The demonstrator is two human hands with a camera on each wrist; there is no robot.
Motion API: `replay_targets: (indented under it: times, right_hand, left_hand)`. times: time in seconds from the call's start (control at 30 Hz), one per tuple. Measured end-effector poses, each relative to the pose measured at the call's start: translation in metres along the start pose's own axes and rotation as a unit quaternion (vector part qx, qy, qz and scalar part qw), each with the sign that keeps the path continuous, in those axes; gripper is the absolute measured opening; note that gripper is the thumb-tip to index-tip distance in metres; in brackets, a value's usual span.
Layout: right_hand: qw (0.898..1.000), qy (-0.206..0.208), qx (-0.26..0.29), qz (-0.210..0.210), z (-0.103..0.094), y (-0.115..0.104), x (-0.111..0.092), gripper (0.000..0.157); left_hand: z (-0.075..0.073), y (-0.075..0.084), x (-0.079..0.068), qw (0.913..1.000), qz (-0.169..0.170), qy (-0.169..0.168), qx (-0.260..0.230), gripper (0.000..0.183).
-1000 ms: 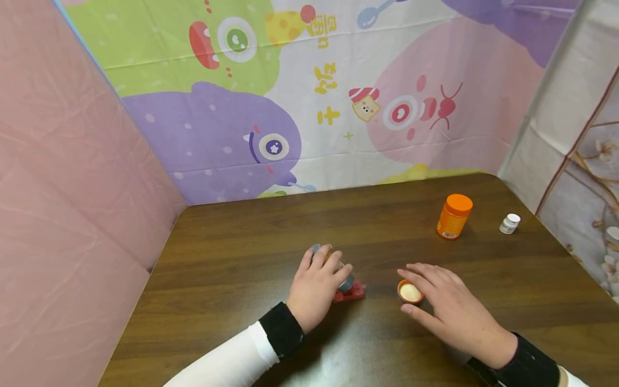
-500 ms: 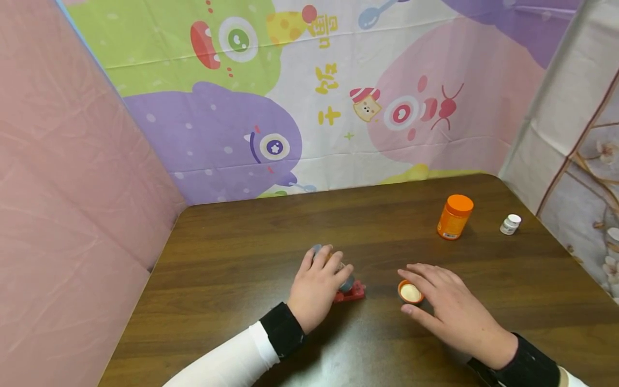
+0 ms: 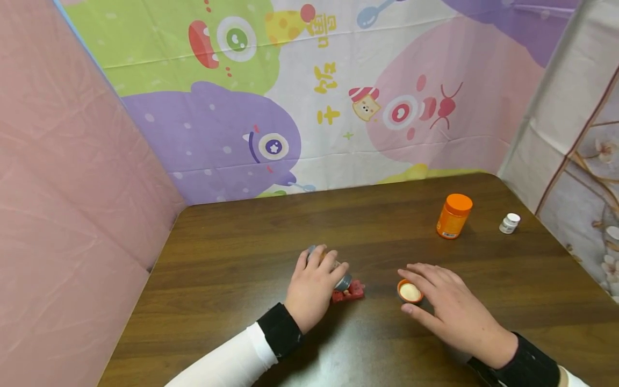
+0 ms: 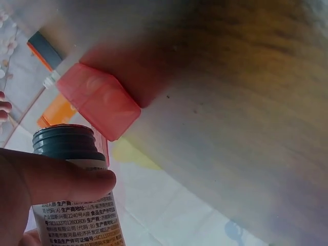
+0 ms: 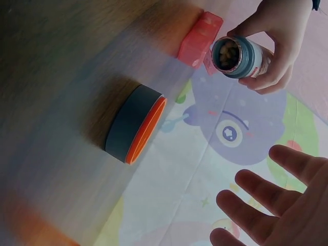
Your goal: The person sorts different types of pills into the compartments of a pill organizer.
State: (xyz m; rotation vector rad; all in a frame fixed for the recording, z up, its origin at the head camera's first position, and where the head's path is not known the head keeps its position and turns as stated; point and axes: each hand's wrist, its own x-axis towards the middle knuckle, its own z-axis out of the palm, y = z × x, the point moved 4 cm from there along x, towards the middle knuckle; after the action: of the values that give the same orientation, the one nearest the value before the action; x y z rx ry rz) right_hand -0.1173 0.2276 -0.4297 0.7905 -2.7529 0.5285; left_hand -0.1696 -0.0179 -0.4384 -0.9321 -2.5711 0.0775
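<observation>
My left hand [image 3: 311, 293] grips a pill bottle [image 3: 344, 282] with a dark grey-green threaded neck, tilted toward a red translucent pill box [image 3: 357, 290] on the table. No cap is on the bottle; in the right wrist view several pale pills [image 5: 228, 54] show inside its mouth. The left wrist view has the thumb across the printed label [image 4: 82, 220], with the pill box [image 4: 100, 102] beyond the neck. An upturned bottle cap [image 3: 410, 293], dark outside with an orange rim, lies right of the box. Beside it my right hand [image 3: 456, 309] has its fingers extended, holding nothing.
An orange jar [image 3: 453, 217] with an orange lid stands at the back right of the wooden table [image 3: 242, 242]. Farther right is a small white bottle [image 3: 510, 223] near the edge. A cartoon-printed cloth [image 3: 338, 156] hangs behind the table.
The left hand and its bottle have shifted slightly left, and more of the red pill box now shows below the bottle's mouth. My right hand and the cap have stayed put.
</observation>
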Motion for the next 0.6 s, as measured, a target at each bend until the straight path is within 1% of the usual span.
replay_targets:
  times: [0.13, 0.3, 0.4, 0.6]
  right_hand:
    - [1.0, -0.002, 0.001, 0.001, 0.0008, 0.0006, -0.0005, 0.059]
    - [1.0, -0.004, -0.001, 0.004, 0.0012, 0.0009, -0.0008, 0.059]
    - [1.0, -0.005, -0.002, 0.005, 0.001, 0.0005, -0.0009, 0.059]
    - [1.0, -0.006, -0.001, 0.004, 0.0014, -0.0013, -0.0008, 0.058]
  left_hand:
    - [0.0004, 0.0002, 0.0002, 1.0, 0.001, 0.007, -0.003, 0.055]
    - [0.0019, 0.0003, -0.0018, 1.0, -0.006, -0.003, -0.006, 0.053]
    - [0.0016, 0.0002, -0.0025, 1.0, -0.007, -0.001, -0.003, 0.052]
    - [0.0003, 0.0003, -0.0017, 0.9998, 0.008, 0.0, 0.021, 0.055]
